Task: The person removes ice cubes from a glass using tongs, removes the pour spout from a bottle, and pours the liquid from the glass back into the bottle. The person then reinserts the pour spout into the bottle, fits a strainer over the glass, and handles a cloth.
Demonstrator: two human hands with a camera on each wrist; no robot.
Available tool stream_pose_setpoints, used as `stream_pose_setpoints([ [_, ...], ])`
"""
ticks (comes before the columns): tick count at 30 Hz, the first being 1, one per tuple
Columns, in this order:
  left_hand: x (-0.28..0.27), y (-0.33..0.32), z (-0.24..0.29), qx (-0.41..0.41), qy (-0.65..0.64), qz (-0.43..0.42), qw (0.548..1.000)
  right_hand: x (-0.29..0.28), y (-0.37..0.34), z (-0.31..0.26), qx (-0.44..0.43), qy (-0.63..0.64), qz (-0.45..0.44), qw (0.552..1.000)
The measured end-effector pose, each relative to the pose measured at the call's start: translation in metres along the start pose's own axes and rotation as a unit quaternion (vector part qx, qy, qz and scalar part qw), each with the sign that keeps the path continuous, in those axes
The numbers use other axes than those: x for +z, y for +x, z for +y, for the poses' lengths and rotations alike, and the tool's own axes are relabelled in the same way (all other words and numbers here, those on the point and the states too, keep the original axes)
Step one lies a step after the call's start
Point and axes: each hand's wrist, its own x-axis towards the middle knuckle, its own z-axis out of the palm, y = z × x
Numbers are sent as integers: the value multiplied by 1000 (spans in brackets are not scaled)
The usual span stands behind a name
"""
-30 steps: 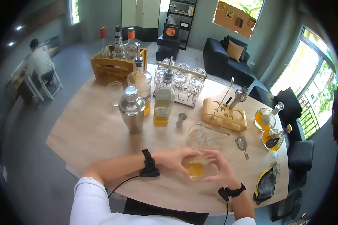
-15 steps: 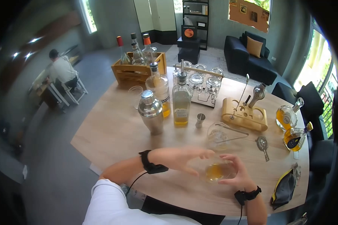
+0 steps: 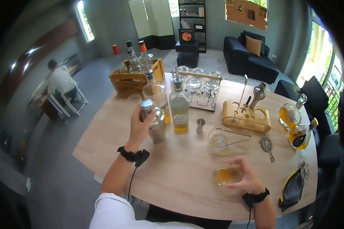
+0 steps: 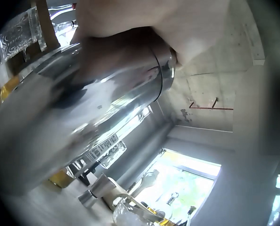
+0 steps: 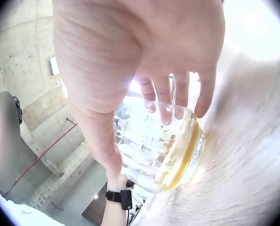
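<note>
A steel cocktail shaker [image 3: 157, 129] stands upright at the left of the table, and my left hand [image 3: 138, 126] grips it round the upper part, thumb near the cap. In the left wrist view the shiny shaker [image 4: 97, 89] fills much of the picture, with part of the hand above it. Nearer me, my right hand [image 3: 249, 176] holds a clear glass [image 3: 222, 176] with a little amber liquid. The right wrist view shows the thumb on one side of this glass [image 5: 149, 150] and the fingers on the other.
Two pourer bottles, one clear [image 3: 179, 110], stand beside the shaker, near a jigger [image 3: 200, 125]. An ice bowl with tongs [image 3: 233, 131], a strainer [image 3: 266, 147], a wooden tool stand [image 3: 246, 121] and two decanters of amber liquid [image 3: 300, 136] lie rightward. Behind are a glass rack and bottle crate [image 3: 130, 82].
My left hand has left the glass and moved left and away from me to grip the shaker. The right hand has stayed around the glass. The head view has shifted.
</note>
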Motion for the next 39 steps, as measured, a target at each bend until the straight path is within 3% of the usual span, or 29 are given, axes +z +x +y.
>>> stream_pose_setpoints([
  [2,19,-10,10,-43,-92,-1,995,-1,1,-6,17,-26,-11,999],
  [7,64,-40,16,-3,-84,-92,992,1,2,1,9,20,-19,1000],
  [9,78,-45,13,50,-80,-150,984,1,0,-1,14,22,-16,1000],
  [11,91,-46,21,49,-110,-159,980,0,1,-5,36,65,-27,997],
  [15,96,-42,25,81,-105,-194,972,-1,2,-1,25,41,-38,998],
  [18,89,-41,33,48,-91,-237,966,0,3,0,19,46,-43,998],
  [28,93,-37,44,99,-90,-231,964,0,2,0,-1,14,-32,999],
  [31,96,-40,55,26,-85,-228,970,1,3,-2,-2,16,-34,999],
  [33,103,-38,50,90,-89,-179,976,1,3,-2,1,18,-32,999],
  [39,102,-38,47,77,-65,-193,976,0,3,-1,-6,12,-31,999],
])
